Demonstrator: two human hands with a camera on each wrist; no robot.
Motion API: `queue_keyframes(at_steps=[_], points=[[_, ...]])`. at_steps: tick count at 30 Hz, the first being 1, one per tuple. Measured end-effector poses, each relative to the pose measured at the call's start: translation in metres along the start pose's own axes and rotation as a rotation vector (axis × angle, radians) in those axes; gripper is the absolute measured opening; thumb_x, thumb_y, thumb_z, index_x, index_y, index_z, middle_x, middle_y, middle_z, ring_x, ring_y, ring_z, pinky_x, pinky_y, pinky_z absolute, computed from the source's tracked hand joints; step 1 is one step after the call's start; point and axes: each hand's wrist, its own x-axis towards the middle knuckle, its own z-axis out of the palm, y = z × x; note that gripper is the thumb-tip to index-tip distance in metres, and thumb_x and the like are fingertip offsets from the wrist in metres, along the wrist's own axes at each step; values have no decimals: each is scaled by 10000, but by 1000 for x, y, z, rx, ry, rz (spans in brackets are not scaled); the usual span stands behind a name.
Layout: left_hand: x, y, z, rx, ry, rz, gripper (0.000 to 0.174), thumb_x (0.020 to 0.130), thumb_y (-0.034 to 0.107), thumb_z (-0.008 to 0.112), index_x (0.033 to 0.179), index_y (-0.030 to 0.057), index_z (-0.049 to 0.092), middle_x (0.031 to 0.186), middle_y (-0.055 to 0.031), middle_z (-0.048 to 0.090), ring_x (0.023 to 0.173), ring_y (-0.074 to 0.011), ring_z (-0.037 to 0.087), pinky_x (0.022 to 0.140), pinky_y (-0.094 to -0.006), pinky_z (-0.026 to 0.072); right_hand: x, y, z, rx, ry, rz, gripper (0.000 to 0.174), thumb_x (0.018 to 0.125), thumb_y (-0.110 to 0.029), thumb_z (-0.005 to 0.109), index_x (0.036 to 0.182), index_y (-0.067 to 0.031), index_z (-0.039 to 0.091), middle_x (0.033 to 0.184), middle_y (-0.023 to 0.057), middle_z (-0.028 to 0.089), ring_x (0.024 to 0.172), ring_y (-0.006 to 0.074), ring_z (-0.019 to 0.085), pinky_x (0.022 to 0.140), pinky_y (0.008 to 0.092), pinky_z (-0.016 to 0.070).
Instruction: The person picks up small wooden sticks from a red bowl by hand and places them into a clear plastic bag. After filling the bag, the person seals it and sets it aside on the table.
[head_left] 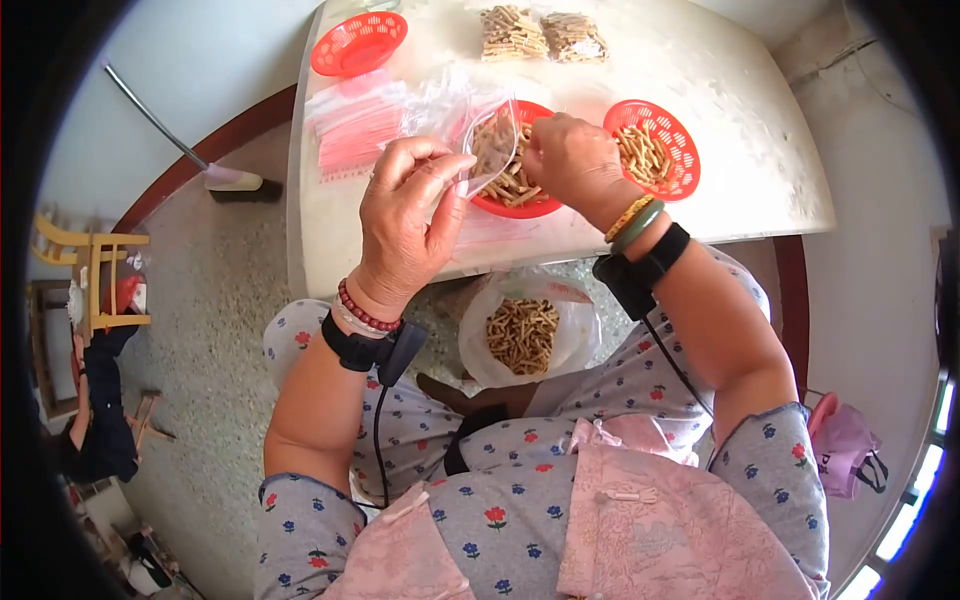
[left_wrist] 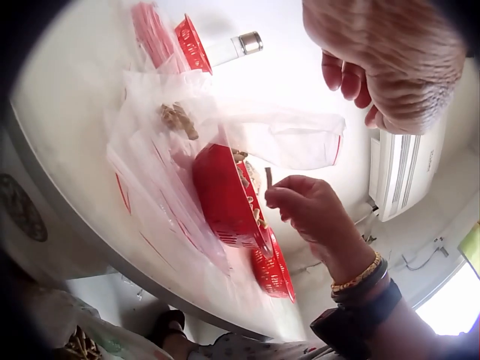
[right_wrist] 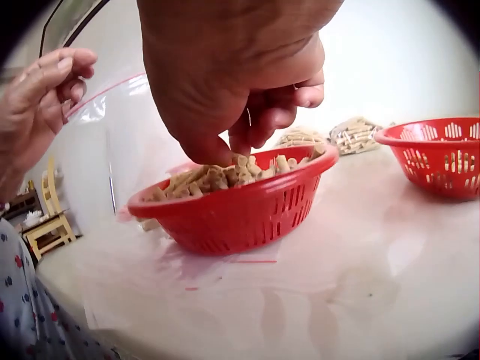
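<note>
Left hand (head_left: 400, 215): raised over the near edge of the table (head_left: 740, 150). Thumb and fingertips pinch the rim of a clear plastic bag (head_left: 492, 150) and hold its mouth open.

Clear plastic bag: hangs in the air just above the left rim of the middle basket (head_left: 520, 205), mouth turned toward the right hand (head_left: 570, 160). Whether the brown sticks seen through it lie inside or behind it cannot be told.

Right hand: over the middle basket, fingers curled down. The left wrist view shows one snack stick (left_wrist: 268, 178) pinched upright between its fingertips, close to the bag's mouth.

Middle basket: red plastic, perforated wall. It stands on the table in front of the person, heaped with short tan sticks.

Right basket (head_left: 655, 150): same kind, beside the middle one on the right. It holds a thinner layer of sticks.

Third red basket (head_left: 358, 43): far left corner of the table.

Stack of flat bags (head_left: 355, 125): clear with pink edges, lying left of the middle basket.

Filled packets (head_left: 540, 35): two, side by side at the far edge of the table.

Large bag of sticks (head_left: 525, 335): open and resting on the person's lap, below the table edge.

Yellow chair (head_left: 90, 270): on the floor, well to the left.
</note>
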Motion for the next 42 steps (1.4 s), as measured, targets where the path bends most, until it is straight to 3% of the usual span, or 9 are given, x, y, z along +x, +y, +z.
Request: queue_keyframes(at_steps=[3,10,21,26,30,32,36,37,42], points=[[0,-1,-1,3,-11,1,216,840,-5,629,1048,21,681,996,-114,587,873,-256,602,768,-336,503,-4,7,-15,216,201,-4,144,828,-192,593,824,-53,628,730,161,666,658,340,657,616,447,534],[2,1,5,7,24,47,247,796,-38,653,1028,41,676,999,-96,581,857,-241,612,728,-332,516,-24,-1,-55,506,375,-134,102,779,-70,660,857,-41,601,717,129,649,636,306,652,565,385,524],[3,-1,10,39,47,53,241,740,21,768,960,58,677,1001,-80,584,870,-240,603,730,-342,508,-39,-35,-70,711,251,-227,157,758,-43,704,867,-18,594,777,129,632,687,272,637,585,349,496],[2,-1,10,-8,-3,37,184,795,16,740,963,23,664,1036,-108,593,916,-255,602,787,-343,505,-42,-40,-69,1024,104,-98,175,791,-47,731,928,-22,626,783,63,612,685,135,602,611,274,503],[1,-1,10,20,-1,-11,190,809,94,723,996,77,693,1097,-111,581,922,-275,595,811,-388,486,-39,-38,-70,1030,165,-99,163,819,-68,727,942,-20,631,780,43,612,671,116,589,604,260,499],[2,-5,10,32,-31,-5,223,826,130,709,1044,84,696,1149,-125,574,958,-282,587,848,-403,473,-33,-28,-71,1034,121,42,154,832,-78,716,942,-13,631,792,37,632,641,115,584,591,269,502],[1,0,13,102,-158,-25,337,843,188,697,1171,110,687,1254,-146,557,1044,-303,564,927,-435,439,-29,-25,-65,802,258,-47,144,831,-73,693,951,-19,634,782,97,658,621,174,613,588,297,512],[1,4,13,158,-190,-46,307,839,140,713,1135,63,681,1261,-174,561,1045,-310,581,914,-437,474,-28,-27,-63,760,255,-62,139,832,-75,683,956,-33,637,771,136,661,642,241,650,595,323,525],[-3,-7,14,233,-199,-98,447,784,44,725,1220,46,629,1220,-157,585,991,-284,597,887,-398,485,-12,-39,-50,679,289,-185,134,856,-135,670,953,-50,635,757,151,673,671,304,670,584,365,531]])
